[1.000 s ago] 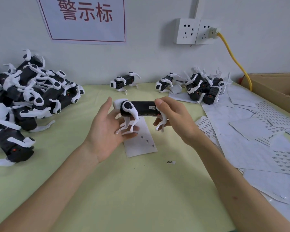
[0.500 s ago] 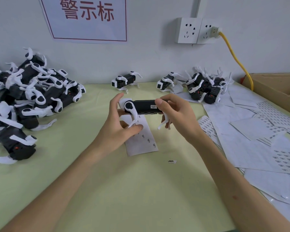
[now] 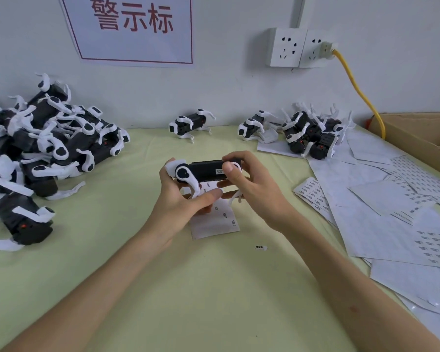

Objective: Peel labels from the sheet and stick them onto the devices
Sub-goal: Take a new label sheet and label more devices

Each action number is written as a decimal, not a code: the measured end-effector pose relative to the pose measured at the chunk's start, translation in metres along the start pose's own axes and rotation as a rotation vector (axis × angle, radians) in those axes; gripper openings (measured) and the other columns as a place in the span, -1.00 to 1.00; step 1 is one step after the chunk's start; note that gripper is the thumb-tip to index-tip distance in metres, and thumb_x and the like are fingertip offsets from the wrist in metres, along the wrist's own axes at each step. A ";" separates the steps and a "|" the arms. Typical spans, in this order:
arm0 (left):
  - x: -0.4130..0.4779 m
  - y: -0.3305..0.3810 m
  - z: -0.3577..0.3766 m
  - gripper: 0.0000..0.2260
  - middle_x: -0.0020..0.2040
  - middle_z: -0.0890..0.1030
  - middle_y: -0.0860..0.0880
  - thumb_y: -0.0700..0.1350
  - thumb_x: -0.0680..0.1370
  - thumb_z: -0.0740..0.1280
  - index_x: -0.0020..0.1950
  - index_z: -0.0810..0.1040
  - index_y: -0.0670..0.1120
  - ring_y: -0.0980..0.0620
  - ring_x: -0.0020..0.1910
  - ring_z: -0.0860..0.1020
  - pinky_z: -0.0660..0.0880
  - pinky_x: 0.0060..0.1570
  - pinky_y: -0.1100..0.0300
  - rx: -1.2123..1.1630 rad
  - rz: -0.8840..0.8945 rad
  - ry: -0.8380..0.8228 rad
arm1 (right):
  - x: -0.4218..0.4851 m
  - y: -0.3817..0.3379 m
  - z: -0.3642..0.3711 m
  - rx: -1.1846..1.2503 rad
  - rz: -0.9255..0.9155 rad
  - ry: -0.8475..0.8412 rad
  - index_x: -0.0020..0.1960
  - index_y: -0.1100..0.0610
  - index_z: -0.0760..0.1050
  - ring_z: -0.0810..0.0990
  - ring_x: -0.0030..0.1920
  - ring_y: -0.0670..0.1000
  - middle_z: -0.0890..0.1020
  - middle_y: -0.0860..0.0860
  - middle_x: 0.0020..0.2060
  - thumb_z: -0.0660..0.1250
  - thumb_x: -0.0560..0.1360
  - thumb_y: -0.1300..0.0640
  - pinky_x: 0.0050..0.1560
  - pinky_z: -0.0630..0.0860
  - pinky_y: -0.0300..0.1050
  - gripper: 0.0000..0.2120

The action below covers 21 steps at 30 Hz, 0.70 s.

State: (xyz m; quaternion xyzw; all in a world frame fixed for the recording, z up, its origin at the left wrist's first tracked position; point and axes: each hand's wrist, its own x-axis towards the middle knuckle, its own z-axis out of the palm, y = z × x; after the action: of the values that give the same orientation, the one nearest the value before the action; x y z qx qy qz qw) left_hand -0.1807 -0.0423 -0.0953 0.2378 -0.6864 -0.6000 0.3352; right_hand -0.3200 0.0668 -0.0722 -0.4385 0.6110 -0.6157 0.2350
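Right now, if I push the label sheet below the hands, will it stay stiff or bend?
Probably it bends: the label sheet looks paper-thin. It seems light and lies flat on the table, so it likely slides.

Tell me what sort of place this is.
Probably a factory labelling bench: a heap of identical devices on the left, label sheets spread on the right, and one device held by the left hand and right hand.
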 end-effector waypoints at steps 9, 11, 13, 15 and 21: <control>0.008 0.013 -0.010 -0.28 0.15 0.66 -0.04 0.25 0.45 0.34 0.54 0.11 0.21 -0.17 -0.05 0.72 0.64 0.02 0.01 -0.172 -0.072 -0.044 | 0.008 -0.006 -0.030 -0.035 0.243 -0.046 0.17 0.12 0.59 0.66 -0.26 0.07 0.73 0.13 -0.11 0.27 0.64 -0.15 -0.26 0.60 -0.06 -0.65; 0.006 0.010 -0.012 -0.32 0.22 0.62 0.10 0.30 0.50 0.25 0.57 0.12 0.17 0.02 0.08 0.68 0.55 0.15 0.11 0.030 0.007 -0.074 | 0.012 -0.005 -0.035 0.110 0.312 0.038 0.19 0.16 0.58 0.63 -0.31 0.11 0.71 0.21 -0.10 0.24 0.65 -0.15 -0.32 0.58 -0.08 -0.61; 0.005 0.004 -0.016 -0.32 0.32 0.52 0.18 0.28 0.53 0.28 0.59 0.16 0.12 0.19 0.21 0.57 0.43 0.20 0.22 0.410 0.094 -0.132 | 0.014 -0.006 -0.041 0.222 0.364 0.122 0.13 0.19 0.58 0.62 -0.32 0.14 0.67 0.23 -0.11 0.26 0.65 -0.14 -0.31 0.60 -0.08 -0.62; 0.007 -0.006 -0.020 -0.41 0.43 0.41 0.09 0.11 0.59 0.35 0.57 0.26 0.01 0.08 0.33 0.47 0.36 0.28 0.15 0.790 0.155 -0.171 | 0.015 -0.006 -0.050 0.324 0.387 0.181 0.05 0.19 0.58 0.61 -0.36 0.16 0.65 0.23 -0.12 0.29 0.64 -0.10 -0.31 0.62 -0.08 -0.66; 0.007 -0.015 -0.018 -0.61 0.49 0.34 0.11 0.09 0.66 0.24 0.48 0.40 0.06 0.06 0.48 0.32 0.15 0.42 0.14 1.093 0.178 -0.260 | 0.019 -0.018 -0.096 0.593 0.405 0.243 0.31 0.22 0.45 0.69 -0.13 0.25 0.63 0.25 0.02 0.27 0.66 0.00 -0.23 0.68 0.01 -0.65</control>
State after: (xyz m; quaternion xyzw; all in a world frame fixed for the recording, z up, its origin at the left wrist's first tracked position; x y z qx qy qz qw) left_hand -0.1730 -0.0623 -0.1072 0.2422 -0.9501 -0.1514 0.1254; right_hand -0.4047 0.1067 -0.0371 -0.1457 0.5040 -0.7544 0.3946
